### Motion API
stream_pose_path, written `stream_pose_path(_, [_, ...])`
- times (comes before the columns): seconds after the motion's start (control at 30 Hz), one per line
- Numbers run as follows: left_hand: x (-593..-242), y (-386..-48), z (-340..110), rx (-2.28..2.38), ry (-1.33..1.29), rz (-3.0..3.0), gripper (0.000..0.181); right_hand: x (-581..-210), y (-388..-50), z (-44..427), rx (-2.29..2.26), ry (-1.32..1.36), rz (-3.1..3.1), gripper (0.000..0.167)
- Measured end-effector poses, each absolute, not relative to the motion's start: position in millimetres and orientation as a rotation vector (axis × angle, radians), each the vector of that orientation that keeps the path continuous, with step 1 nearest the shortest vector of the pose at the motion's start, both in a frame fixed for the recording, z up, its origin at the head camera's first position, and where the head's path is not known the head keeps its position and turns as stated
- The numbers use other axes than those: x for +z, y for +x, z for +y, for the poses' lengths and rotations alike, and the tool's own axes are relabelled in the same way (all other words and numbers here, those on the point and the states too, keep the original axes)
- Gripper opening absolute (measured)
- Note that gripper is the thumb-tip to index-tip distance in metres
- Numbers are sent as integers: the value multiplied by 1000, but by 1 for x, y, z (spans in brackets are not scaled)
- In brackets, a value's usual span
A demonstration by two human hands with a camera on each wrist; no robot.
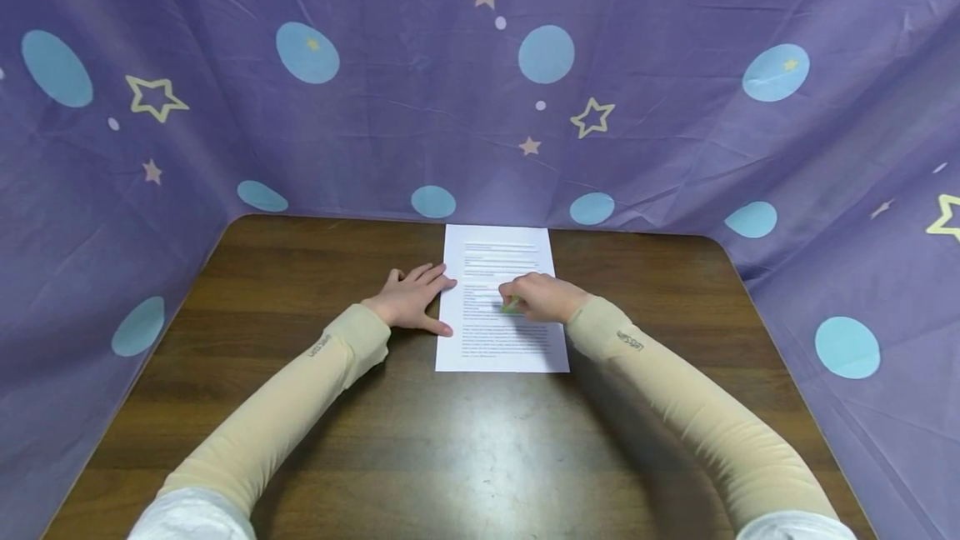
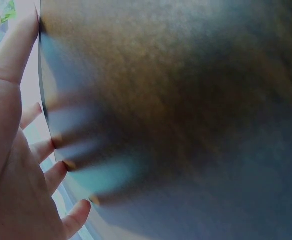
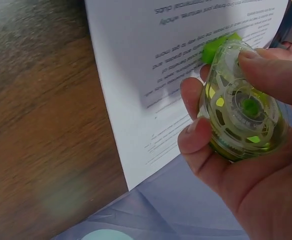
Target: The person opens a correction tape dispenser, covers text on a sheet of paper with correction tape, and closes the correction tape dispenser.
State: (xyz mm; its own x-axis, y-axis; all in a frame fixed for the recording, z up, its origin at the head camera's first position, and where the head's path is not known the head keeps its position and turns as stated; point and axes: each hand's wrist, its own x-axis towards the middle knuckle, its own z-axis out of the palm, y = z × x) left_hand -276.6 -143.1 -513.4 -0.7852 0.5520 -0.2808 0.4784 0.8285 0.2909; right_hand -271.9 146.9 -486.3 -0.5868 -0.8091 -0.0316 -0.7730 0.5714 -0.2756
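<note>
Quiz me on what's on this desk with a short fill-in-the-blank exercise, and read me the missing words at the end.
1. The right hand holds a dispenser whose tip is bright ____.
2. In the head view, the left hand lies across the ____ edge of the paper.
3. The table beneath shows a brown ____ grain.
4. The purple curtain bears blue ovals and yellow outlined ____.

Missing words: green; left; wood; stars.

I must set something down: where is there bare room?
Bare brown wooden tabletop lies between the beige fabric sleeves, in front of the printed white paper sheet; left of the left hand; and beyond the right sleeve, up to the purple fabric curtain. Crowded: the sheet, with the left hand at its edge and the right hand gripping a clear-and-green plastic dispenser.
</note>
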Motion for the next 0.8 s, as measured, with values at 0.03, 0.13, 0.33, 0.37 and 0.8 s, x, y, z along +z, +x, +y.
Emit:
stream_pose_path(0.03, [-512, -276, -143, 292, 780, 2658, 102, -486, -271, 148, -357, -1338, 2645, 26])
stream_pose_path(0.13, [-511, -277, -143, 288, 787, 2661, 102, -485, -271, 151, -369, -1330, 2641, 25])
stream_pose_path(0.33, [-511, -277, -143, 282, 772, 2647, 103, -487, -271, 159, -352, -1296, 2638, 26])
stream_pose_path(0.37, [-511, -277, -143, 283, 771, 2646, 103, -487, -271, 160, -348, -1287, 2641, 26])
stream_pose_path(0.8, [-511, -276, -143, 294, 783, 2652, 104, -487, -269, 175, -345, -1192, 2671, 26])
